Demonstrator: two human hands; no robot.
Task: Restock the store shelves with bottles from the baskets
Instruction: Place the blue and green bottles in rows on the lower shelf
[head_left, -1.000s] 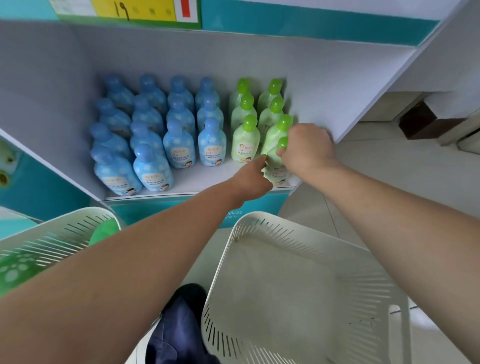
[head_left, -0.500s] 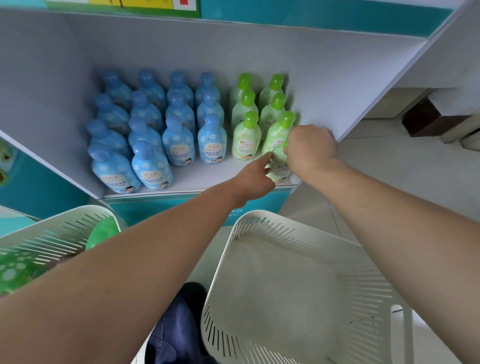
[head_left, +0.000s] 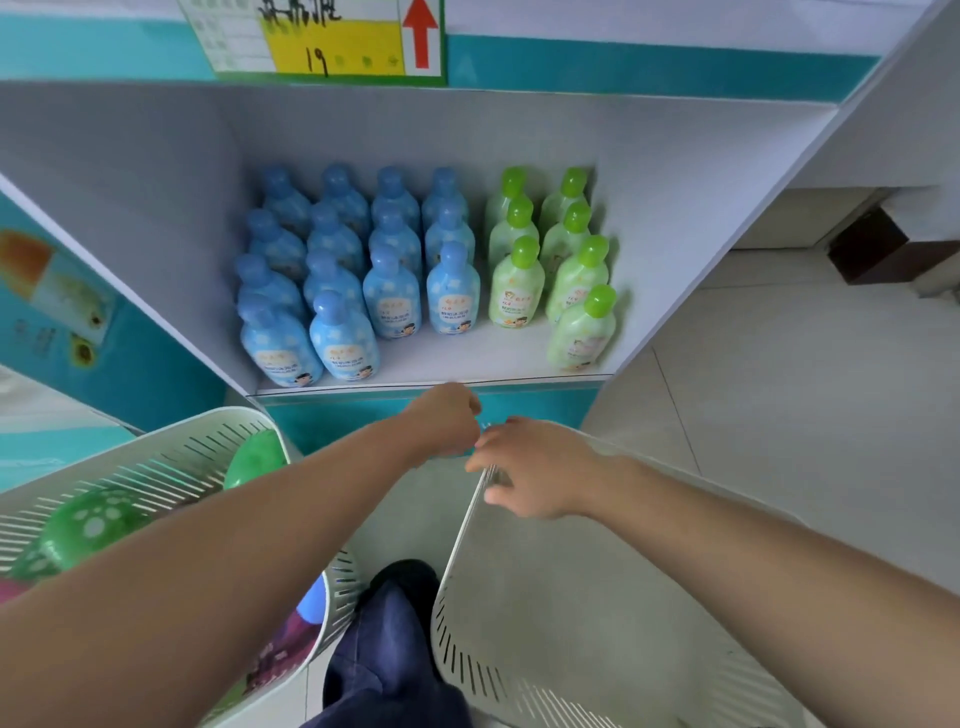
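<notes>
We have one view, from a wide-angle camera on the head, looking forward and steeply down at close range into a low white shelf (head_left: 467, 364), with two baskets (head_left: 156, 467) directly beneath us.

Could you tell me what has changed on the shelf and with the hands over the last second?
Both hands let go of the front green bottle and pulled back from the shelf: the left hand now hangs in front of its edge, the right hand over the empty basket's rim. The bottle stands alone in the front right spot. The blue bottles and both baskets stayed put.
</notes>
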